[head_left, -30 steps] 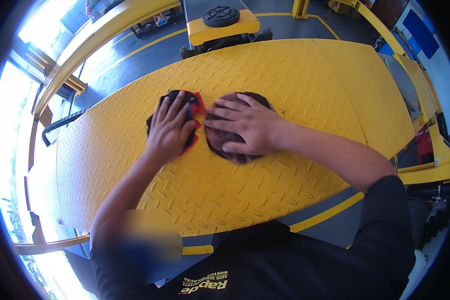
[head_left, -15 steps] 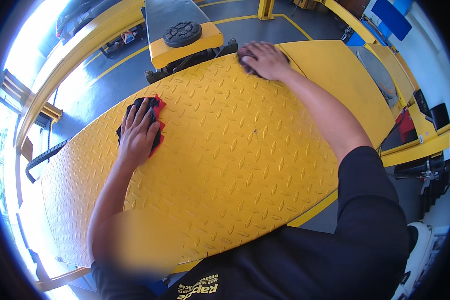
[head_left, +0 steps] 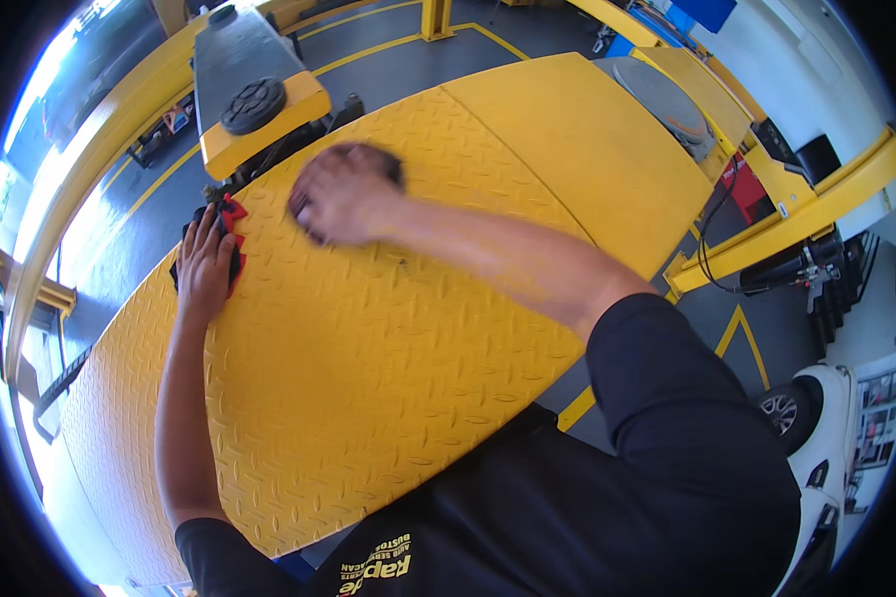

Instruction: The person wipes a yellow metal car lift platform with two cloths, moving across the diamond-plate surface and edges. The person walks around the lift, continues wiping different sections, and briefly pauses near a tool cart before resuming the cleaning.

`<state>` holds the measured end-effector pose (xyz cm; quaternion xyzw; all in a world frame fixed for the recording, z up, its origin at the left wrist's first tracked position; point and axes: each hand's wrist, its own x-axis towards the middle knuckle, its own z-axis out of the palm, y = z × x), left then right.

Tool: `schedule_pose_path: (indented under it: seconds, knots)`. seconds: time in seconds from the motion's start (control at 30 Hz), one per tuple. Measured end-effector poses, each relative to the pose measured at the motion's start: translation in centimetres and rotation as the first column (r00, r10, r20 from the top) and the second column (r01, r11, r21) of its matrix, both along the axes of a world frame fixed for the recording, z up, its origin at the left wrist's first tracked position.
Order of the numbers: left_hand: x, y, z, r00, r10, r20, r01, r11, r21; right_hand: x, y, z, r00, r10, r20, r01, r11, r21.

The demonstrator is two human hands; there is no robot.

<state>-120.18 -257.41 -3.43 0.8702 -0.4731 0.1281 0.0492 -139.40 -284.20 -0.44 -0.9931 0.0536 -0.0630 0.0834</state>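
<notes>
My left hand lies flat with its fingers stretched out over a black and red cloth. This cloth rests near the far left edge of a large yellow panel with a raised diamond pattern. To its right, my right hand is pressed over a dark cloth on the same panel. Motion smears the right fingers, but they curve over this cloth, which shows at the hand's far and left sides. The right forearm crosses the upper part of the panel.
Beyond the panel's far edge stands a yellow lift arm with a round black rubber pad. A smooth yellow section adjoins the patterned one. A grey round plate, a black cable and a white car are at the right.
My right hand has swept left and nearer with the dark cloth, from the far edge toward my left hand. My left hand stays on its cloth. The whole view has shifted and turned.
</notes>
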Motion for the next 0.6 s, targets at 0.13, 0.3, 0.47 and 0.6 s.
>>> schedule_pose_path:
  seconds: [0.13, 0.3, 0.47, 0.6]
  knots:
    - [1.3, -3.9, 0.6, 0.997, 0.011, 0.081, -0.026, 0.982, 0.186, -6.5, 10.0, -1.3, 0.930, 0.338, 0.143, -0.352, 0.932, 0.090]
    - [1.2, -0.9, -1.0, 0.988, 0.083, 0.130, -0.096, 0.991, 0.098, -11.3, -0.9, 3.5, 0.994, 0.109, 0.033, -0.109, 0.994, 0.003]
    - [-7.3, -5.2, -0.9, 0.967, -0.097, 0.237, 0.036, 0.968, 0.248, -16.0, -19.0, -0.4, 0.971, -0.230, 0.073, 0.239, 0.956, -0.172]
    - [-14.8, -8.9, 1.1, 0.991, 0.115, -0.067, -0.113, 0.993, 0.028, -17.2, -15.9, -0.7, 0.959, -0.263, 0.103, 0.271, 0.959, -0.080]
